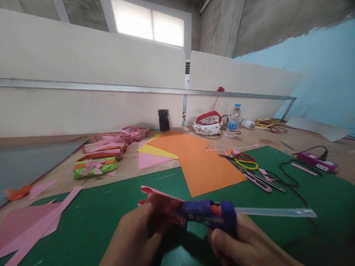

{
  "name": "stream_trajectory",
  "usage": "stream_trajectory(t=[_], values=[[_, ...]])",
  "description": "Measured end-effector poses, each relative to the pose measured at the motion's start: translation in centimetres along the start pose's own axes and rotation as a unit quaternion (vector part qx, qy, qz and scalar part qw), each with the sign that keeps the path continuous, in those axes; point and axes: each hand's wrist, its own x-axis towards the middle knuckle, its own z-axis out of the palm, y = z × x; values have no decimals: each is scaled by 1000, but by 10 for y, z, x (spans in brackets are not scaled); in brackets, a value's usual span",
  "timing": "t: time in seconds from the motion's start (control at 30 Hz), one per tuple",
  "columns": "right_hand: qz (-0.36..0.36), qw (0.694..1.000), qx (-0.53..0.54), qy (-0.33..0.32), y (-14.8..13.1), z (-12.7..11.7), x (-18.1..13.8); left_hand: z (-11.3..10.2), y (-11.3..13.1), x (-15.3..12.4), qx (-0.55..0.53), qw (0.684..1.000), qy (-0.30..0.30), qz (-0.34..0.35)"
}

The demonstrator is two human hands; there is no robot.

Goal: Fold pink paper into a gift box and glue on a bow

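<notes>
My left hand [138, 227] pinches the folded pink paper [163, 197] while my right hand [242, 240] grips the glue gun [205, 212] at five o'clock, which I should hold steady and squeeze gently, its long axis running nine-to-three, front end pointing to nine, glue stick [277, 212] jutting toward three.

The folded pink paper [172, 208] hides the nozzle tip of the glue gun [198, 212].
</notes>
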Motion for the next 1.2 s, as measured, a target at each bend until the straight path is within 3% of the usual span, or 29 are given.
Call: stream_trajectory(t=[0.2, 0.73, 0.97, 1.2], values=[[7, 1000, -25, 6, -4, 3, -1, 0, -3, 1, 11, 1000, -3, 7], [-57, 994, -93, 17, -1, 3, -4, 1, -2, 2, -8, 1000, -19, 10], [-9, 993, -112, 43, -1, -1, -5, -1, -3, 0, -18, 1000, -7, 24], [33, 998, -53, -9, -3, -10, -10, -1, 2, 0, 0, 999, 14, 40]])
